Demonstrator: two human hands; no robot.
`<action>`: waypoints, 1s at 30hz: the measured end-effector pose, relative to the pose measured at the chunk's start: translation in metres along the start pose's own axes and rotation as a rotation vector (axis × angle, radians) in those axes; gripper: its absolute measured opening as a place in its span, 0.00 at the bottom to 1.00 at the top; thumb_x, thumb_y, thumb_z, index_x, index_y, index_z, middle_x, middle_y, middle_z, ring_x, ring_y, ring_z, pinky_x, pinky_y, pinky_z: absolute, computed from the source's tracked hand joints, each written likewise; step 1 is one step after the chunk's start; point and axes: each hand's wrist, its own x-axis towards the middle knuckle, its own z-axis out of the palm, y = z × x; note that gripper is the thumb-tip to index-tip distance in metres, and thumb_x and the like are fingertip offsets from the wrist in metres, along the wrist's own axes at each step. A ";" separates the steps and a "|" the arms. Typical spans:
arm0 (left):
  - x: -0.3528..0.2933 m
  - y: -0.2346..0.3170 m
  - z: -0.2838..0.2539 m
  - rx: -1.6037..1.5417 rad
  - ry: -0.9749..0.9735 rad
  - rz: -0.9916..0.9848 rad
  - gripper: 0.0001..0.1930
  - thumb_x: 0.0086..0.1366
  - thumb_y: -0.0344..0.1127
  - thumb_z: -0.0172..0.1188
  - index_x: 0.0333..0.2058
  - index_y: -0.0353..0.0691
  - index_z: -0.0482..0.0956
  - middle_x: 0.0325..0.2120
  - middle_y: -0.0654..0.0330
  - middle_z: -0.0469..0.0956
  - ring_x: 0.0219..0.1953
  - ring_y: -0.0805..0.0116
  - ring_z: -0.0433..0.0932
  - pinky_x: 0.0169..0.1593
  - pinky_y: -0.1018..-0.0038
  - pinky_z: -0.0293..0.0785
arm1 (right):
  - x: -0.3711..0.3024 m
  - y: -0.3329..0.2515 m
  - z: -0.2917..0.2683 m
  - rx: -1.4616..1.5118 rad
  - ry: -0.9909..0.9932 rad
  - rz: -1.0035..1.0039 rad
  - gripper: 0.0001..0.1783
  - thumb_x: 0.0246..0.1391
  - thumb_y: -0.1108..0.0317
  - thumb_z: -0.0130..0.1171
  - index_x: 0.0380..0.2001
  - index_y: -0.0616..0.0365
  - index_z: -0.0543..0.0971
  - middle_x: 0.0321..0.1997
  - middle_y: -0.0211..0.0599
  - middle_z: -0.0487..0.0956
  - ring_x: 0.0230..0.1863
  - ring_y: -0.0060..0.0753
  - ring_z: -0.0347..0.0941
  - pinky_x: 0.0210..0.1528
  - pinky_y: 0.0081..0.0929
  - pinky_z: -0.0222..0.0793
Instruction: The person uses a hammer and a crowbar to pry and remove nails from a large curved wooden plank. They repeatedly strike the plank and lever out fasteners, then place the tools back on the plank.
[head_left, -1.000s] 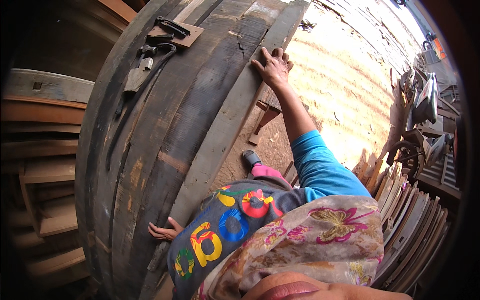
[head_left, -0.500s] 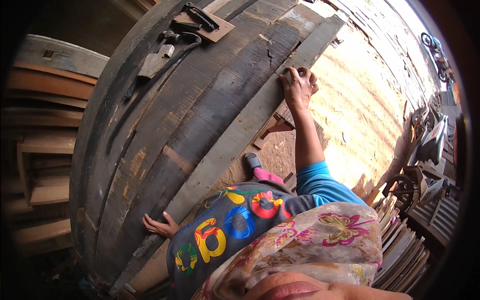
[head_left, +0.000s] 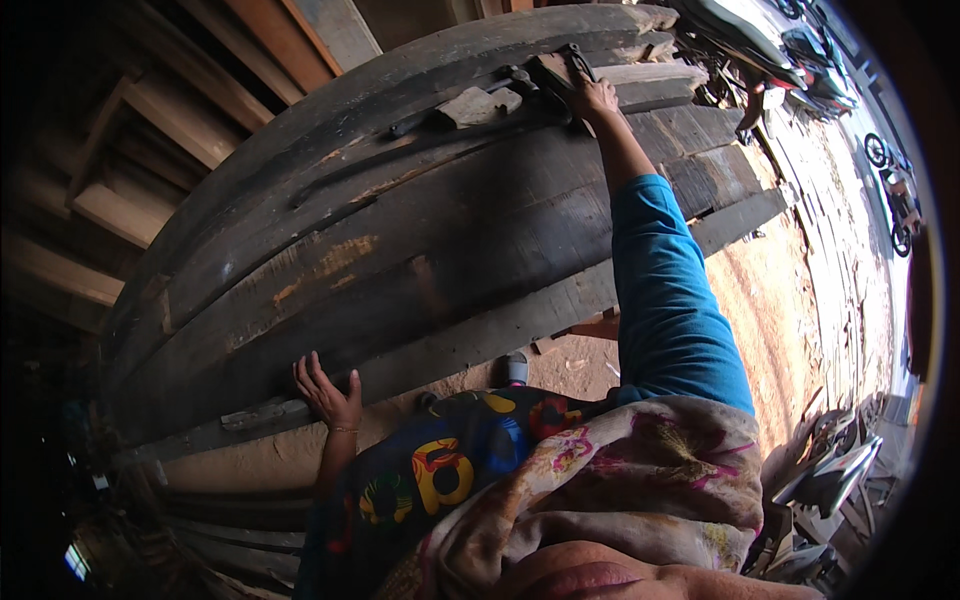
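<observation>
Change: Since half a second ago, the right hand is reaching further up the dark planks, away from the long front plank.
Head view, right hand: it is resting by the metal tools on top; I cannot tell if its fingers are gripping.
Head view, left hand: the left hand is lying flat, fingers spread, on the front plank's edge.
Meaning: I think the person is going for a tool now.
Around: motorbikes are standing far off on the sandy ground.
</observation>
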 end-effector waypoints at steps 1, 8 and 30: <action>0.002 0.000 0.001 -0.019 0.015 0.000 0.40 0.54 0.55 0.58 0.59 0.36 0.60 0.58 0.45 0.56 0.63 0.41 0.51 0.61 0.46 0.51 | 0.020 0.005 0.007 -0.035 -0.059 0.029 0.27 0.53 0.42 0.49 0.55 0.37 0.71 0.58 0.50 0.65 0.63 0.52 0.57 0.61 0.47 0.54; -0.008 0.003 -0.004 -0.042 0.020 -0.032 0.38 0.56 0.54 0.57 0.58 0.35 0.61 0.58 0.44 0.57 0.62 0.41 0.52 0.61 0.46 0.51 | 0.029 -0.009 0.019 -0.155 -0.053 0.092 0.24 0.54 0.46 0.51 0.55 0.28 0.70 0.62 0.44 0.61 0.64 0.51 0.56 0.59 0.48 0.59; -0.025 -0.006 0.006 -0.184 0.109 -0.024 0.28 0.53 0.47 0.63 0.51 0.42 0.71 0.56 0.47 0.60 0.61 0.43 0.54 0.60 0.51 0.56 | -0.191 -0.072 -0.009 1.076 -0.509 -0.144 0.30 0.46 0.76 0.61 0.55 0.56 0.66 0.27 0.35 0.75 0.21 0.27 0.72 0.20 0.24 0.69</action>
